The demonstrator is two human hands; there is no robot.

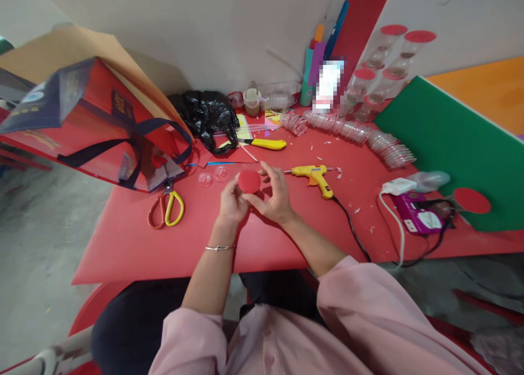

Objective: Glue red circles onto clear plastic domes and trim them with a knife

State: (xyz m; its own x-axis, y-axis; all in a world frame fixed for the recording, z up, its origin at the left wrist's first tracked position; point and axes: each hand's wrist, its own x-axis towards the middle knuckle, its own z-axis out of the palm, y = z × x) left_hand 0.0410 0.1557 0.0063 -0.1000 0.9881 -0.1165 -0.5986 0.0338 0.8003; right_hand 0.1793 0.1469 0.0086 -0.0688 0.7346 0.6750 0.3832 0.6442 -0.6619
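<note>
A round red disc faces up between my two hands over the red table; whatever lies beneath it is hidden. My left hand curls around its left side, fingers closed. On the other side, my right hand has its thumb at the disc's lower edge and its fingers bent around the right side. Two clear plastic domed pieces lie just left of my hands. Right of them rests a yellow glue gun, nozzle toward my right hand. A yellow utility knife lies beyond.
Scissors and a large red bag are on the left. A black plastic bag sits behind. Stacked clear plastic cups, red-capped hourglass shapes, a green board and a purple box with cords occupy the right.
</note>
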